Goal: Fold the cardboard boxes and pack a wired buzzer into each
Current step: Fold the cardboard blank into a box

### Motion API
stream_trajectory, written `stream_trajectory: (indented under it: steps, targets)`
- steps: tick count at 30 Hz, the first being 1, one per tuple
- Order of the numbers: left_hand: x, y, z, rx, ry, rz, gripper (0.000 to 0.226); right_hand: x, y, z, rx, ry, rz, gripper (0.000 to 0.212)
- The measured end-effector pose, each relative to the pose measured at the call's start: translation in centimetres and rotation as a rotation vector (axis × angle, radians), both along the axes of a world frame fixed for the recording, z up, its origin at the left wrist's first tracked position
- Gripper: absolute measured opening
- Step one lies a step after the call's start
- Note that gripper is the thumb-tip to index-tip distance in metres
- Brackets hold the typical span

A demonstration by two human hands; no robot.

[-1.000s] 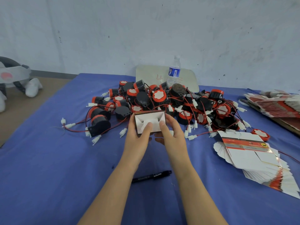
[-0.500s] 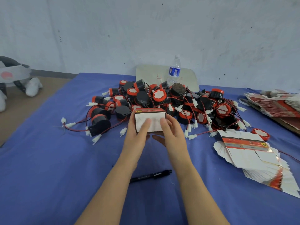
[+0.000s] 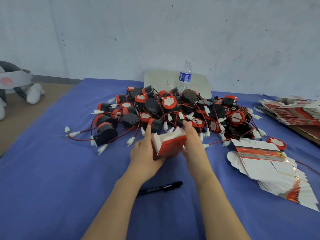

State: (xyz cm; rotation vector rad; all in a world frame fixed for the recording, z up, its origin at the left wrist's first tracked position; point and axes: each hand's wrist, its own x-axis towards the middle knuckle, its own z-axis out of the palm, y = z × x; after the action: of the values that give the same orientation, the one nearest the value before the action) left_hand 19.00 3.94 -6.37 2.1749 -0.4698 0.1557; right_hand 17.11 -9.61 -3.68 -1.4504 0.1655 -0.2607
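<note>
**Half-folded box held in front of the buzzer heap, blurred by motion**

A person is holding a red-and-white cardboard box (image 3: 170, 144) over the blue cloth (image 3: 52, 170), just in front of the heap of wired buzzers (image 3: 173, 110). The box is tilting, with white flaps showing at its upper left. Motion blur is smearing its edges, so how the flaps are sitting is hard to make out. Whether anything is lying inside cannot be told.

The left hand (image 3: 145, 153) is gripping the box from the left and below. Its thumb is pointing up along the side wall and its fingers are curling underneath, where the box is hiding them. The right hand (image 3: 194, 144) is pressing against the right wall with its fingers stretched straight, and its thumb is lost in blur near the lower corner. Both forearms are running out past the bottom edge.

The buzzers are lying tangled, black and red bodies overlapping, so many are showing only in part. Red wires with white plugs are trailing onto the cloth.

A fanned stack of flat box blanks (image 3: 265, 163) is lying to the right, its lettering too small to read. A second stack (image 3: 294, 111) is being cut off by the right edge. A black pen (image 3: 161, 187) is lying between the forearms.

Behind the heap a water bottle (image 3: 185, 77) is standing, its base hidden by buzzers, in front of a pale board (image 3: 155, 80). A plush toy (image 3: 13, 84) is being cropped at the left edge.
</note>
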Motion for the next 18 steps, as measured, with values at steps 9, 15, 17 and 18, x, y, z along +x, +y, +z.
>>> stream_trajectory:
  steps: [9, 15, 17, 18]
  targets:
    - [-0.7, -0.2, -0.6, 0.272, -0.012, 0.221, 0.114, -0.4, 0.6, -0.8, -0.346, 0.027, 0.050, 0.094]
    - [-0.8, -0.4, 0.3, -0.031, 0.087, -0.116, 0.034, -0.4, -0.5, -0.9, -0.126, 0.042, 0.070, 0.070]
    - [-1.0, -0.4, 0.3, 0.006, 0.017, -0.085, 0.022, -0.4, -0.2, -1.0, -0.228, 0.040, 0.044, 0.055]
    - [-1.0, -0.4, -0.1, 0.056, -0.037, -0.041, 0.027, -0.3, -0.1, -1.1, -0.276, 0.040, 0.026, 0.045]
